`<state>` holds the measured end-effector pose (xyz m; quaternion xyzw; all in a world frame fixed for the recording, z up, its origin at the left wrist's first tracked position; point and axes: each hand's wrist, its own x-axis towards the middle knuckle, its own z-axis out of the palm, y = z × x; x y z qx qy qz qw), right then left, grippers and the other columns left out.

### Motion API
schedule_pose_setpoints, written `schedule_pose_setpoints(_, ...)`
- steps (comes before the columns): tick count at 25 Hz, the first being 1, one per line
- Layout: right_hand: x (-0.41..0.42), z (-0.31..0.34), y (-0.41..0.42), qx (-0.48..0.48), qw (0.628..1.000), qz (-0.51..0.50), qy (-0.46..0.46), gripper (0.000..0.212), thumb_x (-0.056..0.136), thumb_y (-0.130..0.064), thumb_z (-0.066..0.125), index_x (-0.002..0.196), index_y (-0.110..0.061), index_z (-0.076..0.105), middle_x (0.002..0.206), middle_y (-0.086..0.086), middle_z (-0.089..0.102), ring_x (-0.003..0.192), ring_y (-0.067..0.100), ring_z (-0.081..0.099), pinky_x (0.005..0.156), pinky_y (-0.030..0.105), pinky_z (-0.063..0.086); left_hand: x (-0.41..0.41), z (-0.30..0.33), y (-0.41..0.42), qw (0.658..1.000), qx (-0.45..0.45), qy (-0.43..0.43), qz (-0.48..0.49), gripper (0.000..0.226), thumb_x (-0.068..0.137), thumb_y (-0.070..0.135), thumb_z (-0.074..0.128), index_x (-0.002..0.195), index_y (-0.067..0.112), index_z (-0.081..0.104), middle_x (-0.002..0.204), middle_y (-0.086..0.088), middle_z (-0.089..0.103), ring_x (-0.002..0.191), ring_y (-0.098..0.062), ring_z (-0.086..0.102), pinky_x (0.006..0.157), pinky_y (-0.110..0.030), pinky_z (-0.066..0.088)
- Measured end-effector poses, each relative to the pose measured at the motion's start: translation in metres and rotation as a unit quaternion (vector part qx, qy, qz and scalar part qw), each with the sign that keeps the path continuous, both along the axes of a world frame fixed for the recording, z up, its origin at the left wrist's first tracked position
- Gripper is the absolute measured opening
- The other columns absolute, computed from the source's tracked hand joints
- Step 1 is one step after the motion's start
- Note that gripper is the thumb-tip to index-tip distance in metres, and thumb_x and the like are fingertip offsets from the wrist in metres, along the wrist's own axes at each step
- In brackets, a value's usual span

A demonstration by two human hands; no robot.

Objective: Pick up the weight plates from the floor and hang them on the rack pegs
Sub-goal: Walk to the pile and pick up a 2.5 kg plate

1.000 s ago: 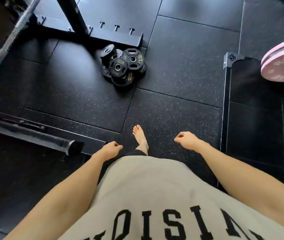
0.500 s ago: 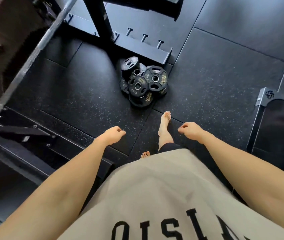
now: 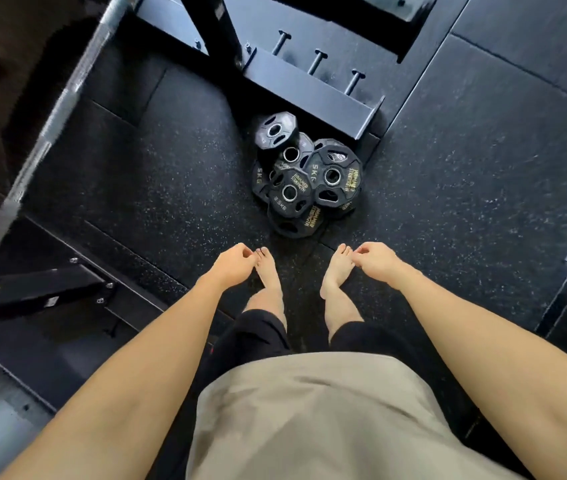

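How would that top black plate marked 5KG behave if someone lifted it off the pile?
The 5KG plate is probably stiff and heavy for its size. Its cut-out openings look like a secure grip. It lies tilted on the other plates, so those beneath may shift or slide.

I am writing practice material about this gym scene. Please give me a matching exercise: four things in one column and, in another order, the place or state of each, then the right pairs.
Things:
1. weight plates
2. rack pegs
3. left hand
4. steel bar

Places or states:
A. bare, nothing hanging on them
B. piled on the floor in front of the feet
C. runs diagonally along the left side of the view
D. loosely curled, holding nothing

Pairs: 1-B, 2-A, 3-D, 4-C
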<state>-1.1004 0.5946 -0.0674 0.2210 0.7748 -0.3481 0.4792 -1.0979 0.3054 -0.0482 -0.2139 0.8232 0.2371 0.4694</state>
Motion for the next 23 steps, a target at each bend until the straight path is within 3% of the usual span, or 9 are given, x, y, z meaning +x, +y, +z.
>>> schedule_pose_setpoints(5,-0.07,-0.086,-0.025,0.014,0.997,-0.077,0.001,0.019,0.094,-0.025,0.056,0.108,-0.014,0.064,0.106,0.006,0.065,0.099,0.02,0.059,0.08,0.032,0.045,-0.089,-0.092,-0.017,0.999,0.0,0.001,-0.036,0.033,0.099,0.035,0.046,0.122,0.014,0.055,0.121,-0.008,0.061,0.103,-0.023,0.056,0.083,-0.034,0.042)
schedule_pose_setpoints(8,-0.096,-0.17,-0.05,0.023,0.989,-0.142,-0.021,0.02,0.095,-0.028,0.056,0.108,-0.015,0.062,0.1,0.004,0.064,0.091,0.019,0.059,0.08,0.036,0.048,-0.138,-0.177,-0.027,0.998,-0.002,0.008,-0.057,0.033,0.1,0.03,0.045,0.127,0.012,0.052,0.126,-0.01,0.06,0.111,-0.026,0.056,0.083,-0.032,0.04)
schedule_pose_setpoints(13,-0.124,-0.315,-0.08,0.018,0.963,-0.264,-0.05,0.023,0.09,-0.038,0.058,0.107,-0.022,0.058,0.108,0.004,0.066,0.101,0.024,0.063,0.09,0.042,0.052,-0.21,-0.321,-0.028,0.994,0.009,0.034,-0.106,0.04,0.1,0.026,0.045,0.135,0.008,0.042,0.131,-0.015,0.056,0.117,-0.032,0.053,0.084,-0.032,0.036)
schedule_pose_setpoints(15,-0.132,-0.374,-0.092,0.015,0.954,-0.293,-0.066,0.032,0.091,-0.038,0.058,0.116,-0.019,0.055,0.111,0.006,0.064,0.102,0.025,0.064,0.093,0.045,0.053,-0.236,-0.383,-0.026,0.991,0.006,0.045,-0.126,0.047,0.1,0.026,0.046,0.142,0.008,0.037,0.134,-0.016,0.054,0.12,-0.033,0.052,0.088,-0.033,0.037)
schedule_pose_setpoints(18,-0.141,-0.44,-0.11,0.009,0.944,-0.316,-0.094,0.042,0.091,-0.035,0.061,0.127,-0.015,0.048,0.111,0.004,0.061,0.099,0.023,0.063,0.087,0.041,0.056,-0.263,-0.455,-0.023,0.987,0.016,0.05,-0.15,0.056,0.099,0.023,0.047,0.15,0.01,0.027,0.138,-0.018,0.051,0.123,-0.035,0.049,0.09,-0.033,0.037)
schedule_pose_setpoints(21,-0.145,-0.475,-0.126,-0.003,0.933,-0.344,-0.105,0.037,0.091,-0.028,0.063,0.123,-0.017,0.047,0.107,0.001,0.059,0.089,0.018,0.059,0.069,0.031,0.053,-0.267,-0.498,-0.022,0.982,0.019,0.055,-0.181,0.05,0.099,0.024,0.05,0.145,0.012,0.034,0.132,-0.015,0.055,0.12,-0.034,0.051,0.087,-0.033,0.037)
schedule_pose_setpoints(23,-0.144,-0.489,-0.135,-0.005,0.922,-0.373,-0.103,0.035,0.092,-0.026,0.06,0.124,-0.017,0.046,0.109,0.002,0.059,0.09,0.018,0.059,0.075,0.034,0.054,-0.268,-0.512,-0.022,0.984,0.017,0.066,-0.168,0.044,0.098,0.023,0.051,0.139,0.013,0.038,0.122,-0.012,0.057,0.113,-0.033,0.053,0.084,-0.034,0.038)
